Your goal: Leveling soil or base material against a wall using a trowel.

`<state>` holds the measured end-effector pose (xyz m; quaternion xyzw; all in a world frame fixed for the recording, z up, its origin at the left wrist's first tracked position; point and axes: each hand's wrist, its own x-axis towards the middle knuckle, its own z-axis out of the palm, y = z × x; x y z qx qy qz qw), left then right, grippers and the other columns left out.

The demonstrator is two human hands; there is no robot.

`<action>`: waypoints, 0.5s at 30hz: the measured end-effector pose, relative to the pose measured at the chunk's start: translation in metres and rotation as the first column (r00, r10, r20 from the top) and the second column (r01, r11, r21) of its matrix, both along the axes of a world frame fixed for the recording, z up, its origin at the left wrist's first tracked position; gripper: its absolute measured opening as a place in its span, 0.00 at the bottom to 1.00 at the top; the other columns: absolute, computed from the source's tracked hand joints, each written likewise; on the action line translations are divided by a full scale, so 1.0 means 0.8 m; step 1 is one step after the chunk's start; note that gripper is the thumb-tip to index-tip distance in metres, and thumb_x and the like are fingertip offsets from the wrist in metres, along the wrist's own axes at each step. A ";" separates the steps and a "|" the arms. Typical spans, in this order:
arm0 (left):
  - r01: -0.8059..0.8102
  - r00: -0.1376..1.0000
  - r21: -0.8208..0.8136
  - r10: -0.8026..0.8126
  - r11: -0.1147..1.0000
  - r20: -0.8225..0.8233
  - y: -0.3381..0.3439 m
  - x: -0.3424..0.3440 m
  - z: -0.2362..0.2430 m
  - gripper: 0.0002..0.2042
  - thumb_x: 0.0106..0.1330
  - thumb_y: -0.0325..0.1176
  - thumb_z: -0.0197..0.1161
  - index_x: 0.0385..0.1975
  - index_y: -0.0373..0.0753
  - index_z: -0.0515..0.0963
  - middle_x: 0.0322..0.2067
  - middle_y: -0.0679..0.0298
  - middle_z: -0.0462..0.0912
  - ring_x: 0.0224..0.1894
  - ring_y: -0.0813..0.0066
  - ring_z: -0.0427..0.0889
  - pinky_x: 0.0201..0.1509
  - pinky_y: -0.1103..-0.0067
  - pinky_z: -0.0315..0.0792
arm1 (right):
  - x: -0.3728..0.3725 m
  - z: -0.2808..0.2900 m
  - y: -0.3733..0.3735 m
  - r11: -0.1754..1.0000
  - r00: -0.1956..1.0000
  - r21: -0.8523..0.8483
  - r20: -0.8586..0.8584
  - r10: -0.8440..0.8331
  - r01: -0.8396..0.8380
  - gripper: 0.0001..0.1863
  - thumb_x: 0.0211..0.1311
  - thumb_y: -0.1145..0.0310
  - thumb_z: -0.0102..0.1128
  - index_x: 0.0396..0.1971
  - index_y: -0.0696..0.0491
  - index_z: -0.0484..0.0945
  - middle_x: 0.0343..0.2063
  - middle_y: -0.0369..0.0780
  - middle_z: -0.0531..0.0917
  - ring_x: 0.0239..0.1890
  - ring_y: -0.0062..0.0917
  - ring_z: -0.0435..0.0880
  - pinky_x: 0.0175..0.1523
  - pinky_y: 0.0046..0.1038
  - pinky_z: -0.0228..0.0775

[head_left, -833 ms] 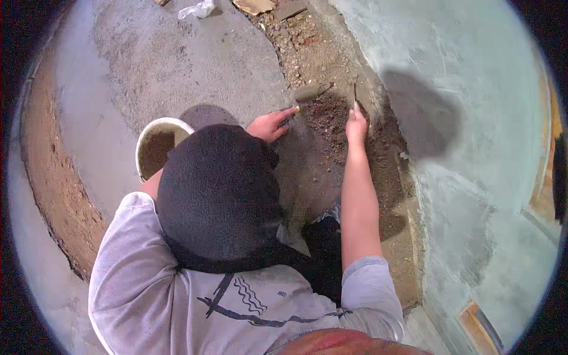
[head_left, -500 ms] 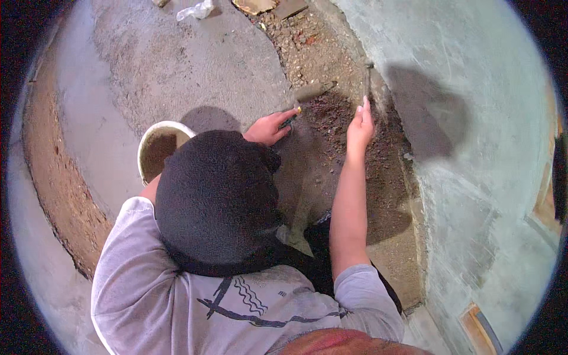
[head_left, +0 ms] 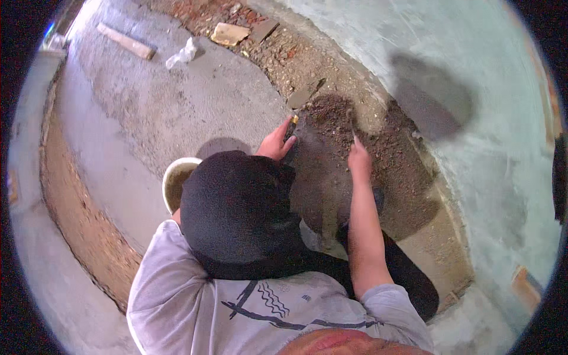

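My left hand (head_left: 276, 144) is closed round the black and yellow handle of a trowel. The trowel's flat grey blade (head_left: 306, 93) lies over the border between the grey wet mortar and the dark gravelly soil (head_left: 328, 112). To the right of it, my right hand (head_left: 360, 161) grips a slim tool (head_left: 353, 125) whose far end reaches down to the loose soil; its exact kind is not clear. Below my hands, my knee in black cloth (head_left: 236, 213) hides part of the ground.
A white bucket (head_left: 173, 183) stands left of my knee, partly covered by it. Farther off lie a crumpled white plastic bag (head_left: 182, 54), a wooden board (head_left: 125, 41) and a broken slab (head_left: 229, 34). A pale plastered wall (head_left: 497, 118) rises on the right.
The view has shifted, bringing the board at the far left into sight. My right hand has drawn back toward me with its tool. The left hand keeps its hold on the trowel.
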<state>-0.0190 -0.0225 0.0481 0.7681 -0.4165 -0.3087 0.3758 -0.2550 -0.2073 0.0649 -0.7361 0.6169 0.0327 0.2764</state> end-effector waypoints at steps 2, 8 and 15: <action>0.009 1.000 -0.003 -0.008 1.000 0.030 -0.003 -0.002 -0.008 0.33 0.69 0.38 0.58 0.72 0.45 0.54 0.55 0.44 0.75 0.57 0.44 0.75 0.58 0.62 0.70 | -0.008 0.020 0.026 0.996 0.989 0.017 -0.122 0.089 -0.088 0.22 0.68 0.59 0.52 0.62 0.35 0.73 0.37 0.53 0.84 0.41 0.50 0.83 0.48 0.46 0.75; -0.011 0.994 -0.076 0.019 0.997 0.111 -0.024 0.010 -0.022 0.33 0.71 0.40 0.55 0.73 0.40 0.49 0.60 0.40 0.70 0.60 0.42 0.72 0.61 0.64 0.69 | -0.037 -0.012 0.056 0.990 0.988 -0.021 -0.069 0.140 -0.142 0.25 0.68 0.63 0.47 0.65 0.36 0.68 0.38 0.53 0.83 0.41 0.50 0.83 0.48 0.48 0.74; 0.115 0.930 0.089 -0.139 0.989 0.341 -0.087 0.061 -0.014 0.34 0.72 0.37 0.53 0.73 0.39 0.46 0.53 0.39 0.74 0.50 0.38 0.76 0.53 0.57 0.72 | -0.035 -0.030 0.055 0.988 0.989 0.049 -0.032 0.146 -0.144 0.28 0.68 0.68 0.42 0.69 0.37 0.62 0.47 0.47 0.83 0.48 0.47 0.82 0.51 0.47 0.75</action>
